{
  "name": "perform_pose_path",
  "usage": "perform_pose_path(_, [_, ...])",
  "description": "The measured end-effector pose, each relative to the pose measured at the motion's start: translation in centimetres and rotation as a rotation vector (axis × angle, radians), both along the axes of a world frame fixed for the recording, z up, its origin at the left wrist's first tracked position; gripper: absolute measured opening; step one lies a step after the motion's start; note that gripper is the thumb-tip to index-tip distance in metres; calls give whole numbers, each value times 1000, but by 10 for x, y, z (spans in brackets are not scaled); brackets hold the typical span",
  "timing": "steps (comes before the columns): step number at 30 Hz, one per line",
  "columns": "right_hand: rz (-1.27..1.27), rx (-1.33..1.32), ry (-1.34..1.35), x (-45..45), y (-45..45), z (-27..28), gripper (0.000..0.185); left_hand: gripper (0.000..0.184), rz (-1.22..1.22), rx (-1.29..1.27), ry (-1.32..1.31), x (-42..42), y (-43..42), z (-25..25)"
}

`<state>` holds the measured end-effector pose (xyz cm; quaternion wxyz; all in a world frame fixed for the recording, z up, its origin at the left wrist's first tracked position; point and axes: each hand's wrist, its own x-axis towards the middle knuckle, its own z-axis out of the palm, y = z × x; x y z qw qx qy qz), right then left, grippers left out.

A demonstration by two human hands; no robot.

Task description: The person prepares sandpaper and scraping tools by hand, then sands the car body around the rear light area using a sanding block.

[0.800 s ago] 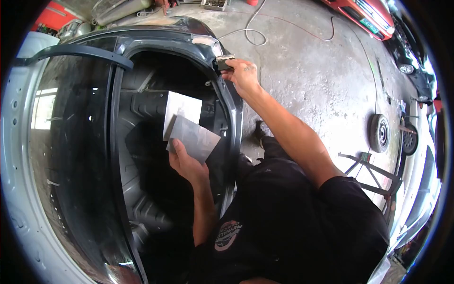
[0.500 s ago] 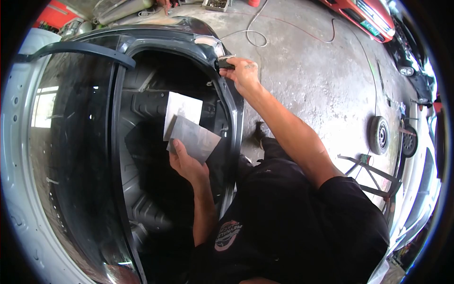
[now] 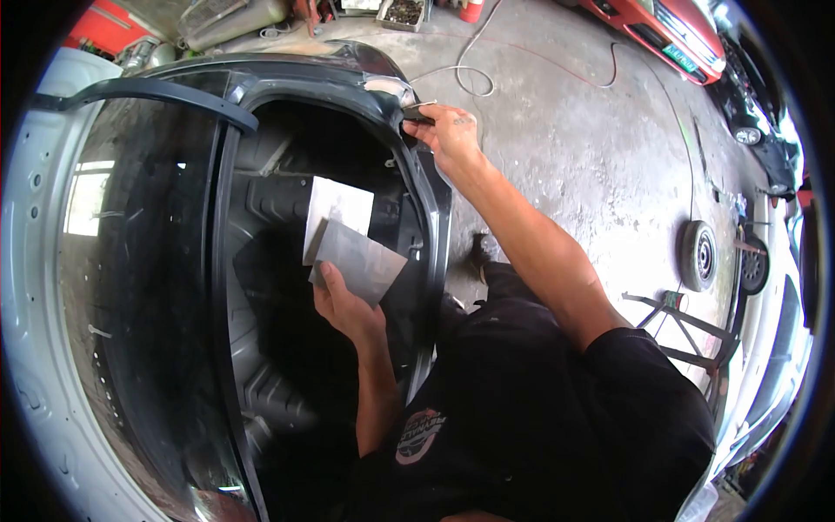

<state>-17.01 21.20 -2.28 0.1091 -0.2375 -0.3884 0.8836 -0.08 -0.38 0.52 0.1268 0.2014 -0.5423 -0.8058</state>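
Grey plate (image 3: 370, 265) was in our left hand (image 3: 344, 304), 8 o'clock from frame centre: gripped by its 8 o'clock end, thumb over the face, other fingers behind. White board (image 3: 344, 204) sat behind the plate, sticking out toward 10; couldn't tell if the hidden fingers had it too. Both were over the boot bay (image 3: 278, 396) of the black car (image 3: 296, 70), no support visible under them.

Right hand (image 3: 452, 137) was out at 12, arm extended, thumb and fingers pinching a small dark tool (image 3: 417, 114) with a pale edge. Tool was at the car's rear corner, just off the 5 o'clock side of the pale patch (image 3: 385, 85). Contact with the panel: too small to confirm.

Risks as we judged them:
- Plate was held at one end only; a slack thumb could have dropped it into the bay.
- Board sat skewed to the plate; if only friction kept it there, a wrist tilt could have slid it out.
- Long reach meant poor angle control; tool edge could have gouged or skidded.
- Narrow pinch; a snag on the corner could have flicked the tool onto the concrete floor (image 3: 557, 130).
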Motion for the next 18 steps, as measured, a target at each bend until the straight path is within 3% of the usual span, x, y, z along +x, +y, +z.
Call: perform_pose_path(18, [-52,31,95,-9,-6,17,17,46,2,18,3,1,-10,-3])
